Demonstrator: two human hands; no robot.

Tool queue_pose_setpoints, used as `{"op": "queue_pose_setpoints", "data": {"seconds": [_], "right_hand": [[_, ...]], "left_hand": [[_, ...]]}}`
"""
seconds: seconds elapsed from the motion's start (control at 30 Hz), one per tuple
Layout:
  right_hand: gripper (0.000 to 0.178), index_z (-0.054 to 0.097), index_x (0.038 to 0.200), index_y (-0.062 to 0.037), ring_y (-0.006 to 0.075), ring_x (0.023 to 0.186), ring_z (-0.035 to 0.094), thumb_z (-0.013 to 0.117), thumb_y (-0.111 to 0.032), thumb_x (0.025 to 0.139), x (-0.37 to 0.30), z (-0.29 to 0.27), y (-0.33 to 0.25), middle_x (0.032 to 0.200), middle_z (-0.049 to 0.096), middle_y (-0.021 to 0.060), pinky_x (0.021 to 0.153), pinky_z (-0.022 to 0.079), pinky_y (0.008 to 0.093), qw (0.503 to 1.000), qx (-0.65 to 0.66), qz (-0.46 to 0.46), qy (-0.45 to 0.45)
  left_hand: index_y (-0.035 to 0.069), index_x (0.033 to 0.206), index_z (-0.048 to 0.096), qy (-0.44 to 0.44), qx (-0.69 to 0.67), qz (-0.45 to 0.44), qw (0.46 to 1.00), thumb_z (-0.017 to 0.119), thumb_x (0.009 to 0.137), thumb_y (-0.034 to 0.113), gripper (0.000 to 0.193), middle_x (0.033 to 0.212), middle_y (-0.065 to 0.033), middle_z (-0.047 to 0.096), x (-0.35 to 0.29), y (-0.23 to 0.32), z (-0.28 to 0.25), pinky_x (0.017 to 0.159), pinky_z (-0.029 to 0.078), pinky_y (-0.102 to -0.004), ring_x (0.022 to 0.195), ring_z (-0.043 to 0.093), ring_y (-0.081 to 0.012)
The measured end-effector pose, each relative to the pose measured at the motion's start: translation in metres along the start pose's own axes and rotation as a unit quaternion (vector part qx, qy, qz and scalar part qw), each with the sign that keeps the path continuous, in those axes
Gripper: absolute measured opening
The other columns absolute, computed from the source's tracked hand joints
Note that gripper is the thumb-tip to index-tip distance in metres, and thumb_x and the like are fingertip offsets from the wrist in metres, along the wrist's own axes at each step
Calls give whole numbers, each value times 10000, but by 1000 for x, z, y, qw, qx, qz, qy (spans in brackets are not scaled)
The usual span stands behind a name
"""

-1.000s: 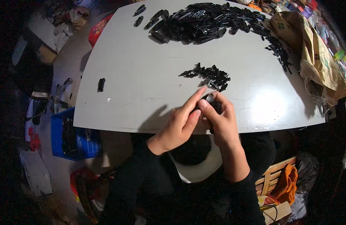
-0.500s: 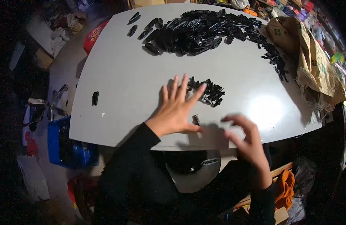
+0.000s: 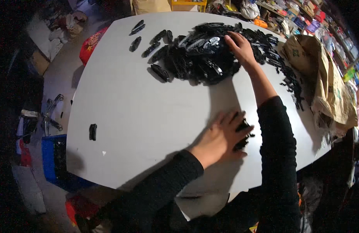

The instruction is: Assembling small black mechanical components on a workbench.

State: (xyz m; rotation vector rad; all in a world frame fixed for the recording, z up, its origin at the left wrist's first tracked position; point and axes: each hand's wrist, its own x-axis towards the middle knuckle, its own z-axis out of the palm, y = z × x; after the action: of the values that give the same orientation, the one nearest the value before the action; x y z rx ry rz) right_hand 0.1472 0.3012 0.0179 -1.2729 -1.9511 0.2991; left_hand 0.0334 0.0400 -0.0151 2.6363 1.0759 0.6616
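Observation:
My left hand (image 3: 225, 139) lies with fingers spread over a small cluster of little black plastic pieces (image 3: 242, 144), hiding much of it. Farther off, my right hand (image 3: 242, 49) reaches to the right part of a large heap of glossy black oblong plastic pieces (image 3: 204, 68). Its thumb and fingers are apart at the heap, and I see nothing held in them. Several oblong pieces lie loose at the heap's left, among them one dark piece (image 3: 160, 72). A single black piece (image 3: 92, 132) rests alone on the white table (image 3: 148, 116) at the left.
From the heap's right end, a trail of small black pieces (image 3: 292, 83) runs toward me. Beside it, a brown woven sack (image 3: 323, 85) hangs over the table's right edge. A blue bin (image 3: 51, 163) stands on the floor at the left. Cluttered shelves (image 3: 319, 27) fill the far right.
My right hand has gone from the near table edge out to the large heap. My left hand has moved right, with the small cluster now farther right under it. The view has shifted.

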Motion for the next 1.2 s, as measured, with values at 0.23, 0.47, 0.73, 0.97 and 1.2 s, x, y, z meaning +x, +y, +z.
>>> {"op": "queue_pose_setpoints", "data": {"seconds": [0.23,0.47,0.73,0.97,1.2], "right_hand": [[719,493,1249,-372,286,1331,233,287,-813,719,21,22,-13,1410,350,-22,985,145,680,960,-207,42,-184],[691,543,1194,-395,293,1326,239,286,-819,712,-30,34,-60,1406,357,-6,992,164,661,956,-202,-22,-214],[502,617,1116,-338,275,1264,330,418,-659,785,-120,18,-136,1321,460,-18,962,248,556,963,-181,-67,-188],[530,619,1110,-351,296,1263,326,403,-693,766,-174,25,-181,1296,482,19,945,233,600,969,-160,-63,-175],[581,574,1187,-232,323,1310,250,451,-643,795,-176,-8,-186,1348,420,64,960,160,685,990,-57,-15,-126]], "left_hand": [[131,1261,469,-77,11,38,996,489,837,502,564,1359,-178,364,4,-3,-1,1060,225,-460,1303,246,-356],[146,1225,506,-31,-60,63,996,479,844,473,503,1350,-146,383,-2,-16,39,1080,212,-420,1300,257,-343],[150,1193,554,32,-18,78,996,591,773,419,500,1287,-149,431,-35,5,24,1058,252,-416,1245,320,-336],[117,1177,569,-87,-51,1,995,586,795,378,464,1260,-179,472,-81,39,-1,1057,257,-427,1238,344,-349],[122,1170,494,9,43,96,994,579,797,340,440,1207,-181,448,-79,31,-11,975,319,-456,1188,363,-380]]}}
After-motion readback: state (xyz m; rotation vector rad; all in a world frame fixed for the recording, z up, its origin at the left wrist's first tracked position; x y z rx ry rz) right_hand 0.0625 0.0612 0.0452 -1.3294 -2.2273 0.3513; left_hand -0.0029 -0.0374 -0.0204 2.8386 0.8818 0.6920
